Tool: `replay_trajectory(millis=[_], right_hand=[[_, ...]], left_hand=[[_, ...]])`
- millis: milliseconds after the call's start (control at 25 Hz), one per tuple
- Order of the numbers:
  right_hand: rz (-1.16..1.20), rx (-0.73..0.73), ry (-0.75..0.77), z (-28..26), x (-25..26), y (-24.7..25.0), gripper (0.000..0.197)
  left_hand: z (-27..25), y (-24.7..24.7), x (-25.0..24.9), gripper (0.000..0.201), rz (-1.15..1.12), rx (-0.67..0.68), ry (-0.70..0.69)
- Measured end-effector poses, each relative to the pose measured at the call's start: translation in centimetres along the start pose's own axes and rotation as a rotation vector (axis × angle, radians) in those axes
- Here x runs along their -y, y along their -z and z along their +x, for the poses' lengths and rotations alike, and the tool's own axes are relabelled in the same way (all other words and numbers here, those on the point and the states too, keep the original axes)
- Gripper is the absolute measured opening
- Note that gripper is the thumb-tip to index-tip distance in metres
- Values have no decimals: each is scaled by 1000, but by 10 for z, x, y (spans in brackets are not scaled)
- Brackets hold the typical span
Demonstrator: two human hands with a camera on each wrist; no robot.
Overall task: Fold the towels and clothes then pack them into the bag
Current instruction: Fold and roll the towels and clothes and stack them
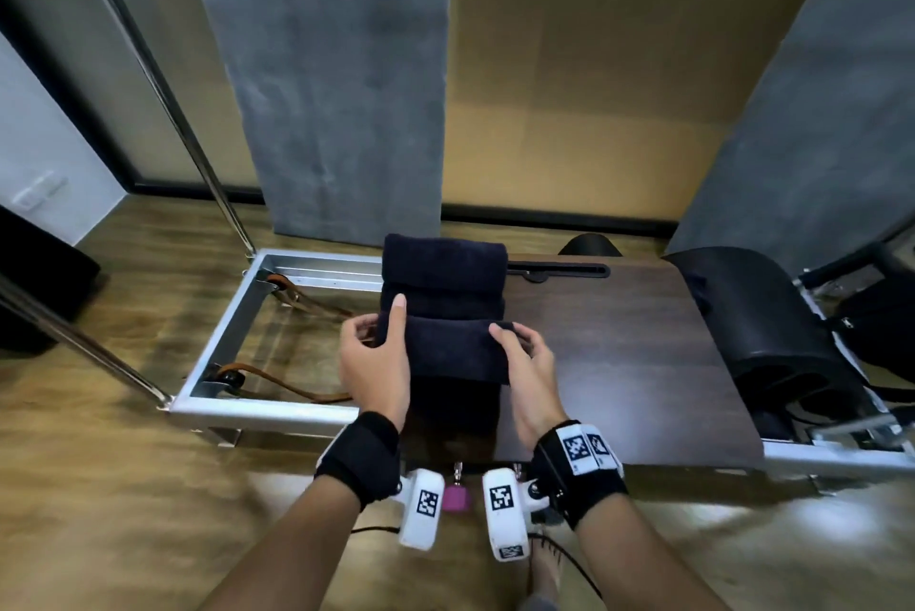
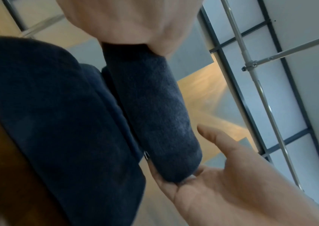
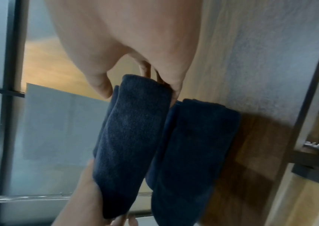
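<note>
I hold a folded dark navy towel [image 1: 455,348] just above the dark wooden table [image 1: 619,353], in front of a stack of folded navy towels [image 1: 443,278]. My left hand [image 1: 376,338] cups its left end, fingers curled underneath; in the left wrist view the thumb [image 2: 212,137] stands off the towel [image 2: 154,114]. My right hand [image 1: 520,353] pinches the right end, with the thumb [image 3: 100,87] on one side of the towel [image 3: 131,137] and the fingers on the other. The stack [image 3: 193,145] lies close behind. A black bag [image 1: 772,328] lies open at the table's right end.
A metal frame [image 1: 223,328] with brown leather straps [image 1: 297,387] adjoins the table on the left. Slanted metal poles [image 1: 163,80] rise from the frame's left corners. A small pink object [image 1: 455,499] hangs below the table's near edge. Wooden floor surrounds everything.
</note>
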State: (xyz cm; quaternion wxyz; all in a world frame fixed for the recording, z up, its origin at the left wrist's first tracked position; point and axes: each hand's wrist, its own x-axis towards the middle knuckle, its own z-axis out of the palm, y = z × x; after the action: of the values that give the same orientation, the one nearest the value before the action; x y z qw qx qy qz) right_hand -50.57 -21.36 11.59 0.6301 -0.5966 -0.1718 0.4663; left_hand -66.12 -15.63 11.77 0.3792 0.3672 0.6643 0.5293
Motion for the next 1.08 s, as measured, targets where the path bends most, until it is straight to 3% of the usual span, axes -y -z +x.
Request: replay_trajectory(millis=[160, 240, 360, 520, 680, 800, 960, 1080], right_hand=[[-221, -69, 56, 2, -23, -4, 40], [-331, -79, 76, -1, -30, -1, 45], [-312, -40, 20, -3, -30, -4, 43], [-305, -26, -1, -4, -28, -15, 35], [-415, -72, 10, -1, -28, -18, 38], [-406, -70, -30, 1, -23, -19, 52], [-442, -82, -42, 4, -20, -27, 90], [-505, -123, -59, 5, -25, -32, 92]], left_hand=[[24, 2, 12, 67, 132, 115, 89], [23, 7, 23, 73, 122, 215, 37], [20, 14, 37, 71, 103, 275, -21], [21, 12, 50, 69, -29, 390, 105], [23, 6, 56, 54, -15, 356, 71], [21, 4, 53, 52, -3, 336, 58], [19, 5, 50, 70, 1, 361, 105], [19, 4, 53, 80, 32, 337, 104]])
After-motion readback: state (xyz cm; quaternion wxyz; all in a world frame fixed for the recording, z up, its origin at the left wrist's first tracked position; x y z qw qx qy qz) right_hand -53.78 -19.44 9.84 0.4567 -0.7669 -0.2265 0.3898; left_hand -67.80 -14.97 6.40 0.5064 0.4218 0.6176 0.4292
